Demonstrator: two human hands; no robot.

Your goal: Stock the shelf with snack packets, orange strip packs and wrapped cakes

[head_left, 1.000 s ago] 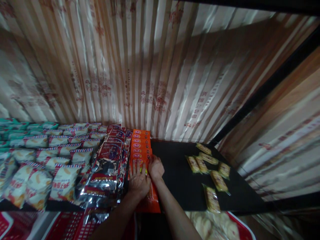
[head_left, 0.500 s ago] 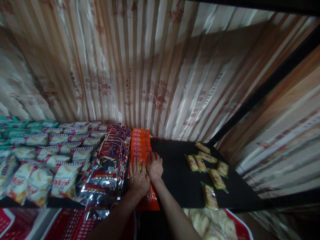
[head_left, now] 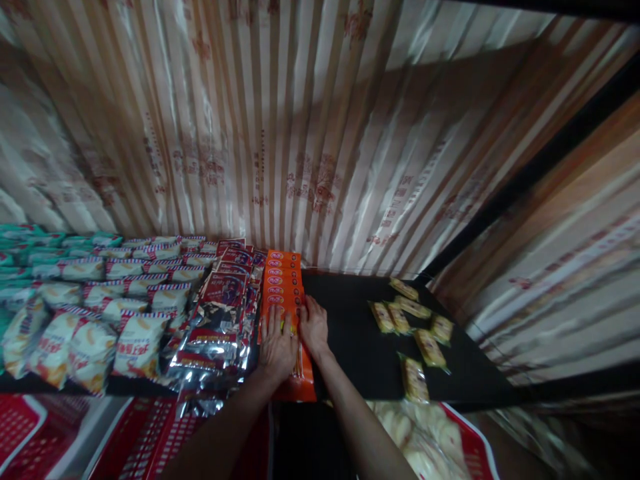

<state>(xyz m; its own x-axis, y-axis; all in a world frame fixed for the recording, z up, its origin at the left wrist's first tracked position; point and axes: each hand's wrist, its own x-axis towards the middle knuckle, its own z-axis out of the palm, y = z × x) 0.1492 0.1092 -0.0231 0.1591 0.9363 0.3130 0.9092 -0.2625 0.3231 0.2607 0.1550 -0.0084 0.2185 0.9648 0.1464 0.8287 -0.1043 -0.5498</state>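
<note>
An overlapping row of orange snack packets (head_left: 283, 280) runs from the back of the black shelf to its front edge. My left hand (head_left: 278, 347) lies flat on the lower packets, fingers stretched out and pointing away from me. Against the row's right side rests my right hand (head_left: 314, 327), its fingers extended along the packets' edge. Part of the front packet is hidden under my hands. Just left of them lies a stack of dark red and silver packets (head_left: 220, 313), some hanging over the front edge.
White snack bags (head_left: 143, 343) and green packets (head_left: 30, 257) fill the shelf's left side. Several small yellow packets (head_left: 429, 348) lie scattered on the black shelf (head_left: 350, 333) at right. Red baskets (head_left: 145, 433) stand below. A striped curtain (head_left: 320, 133) hangs behind; a dark post (head_left: 530, 173) slants at right.
The view has shifted slightly, so the shelf sits a little higher in the picture. Both hands stay at the orange packets, the right one slightly farther from the left.
</note>
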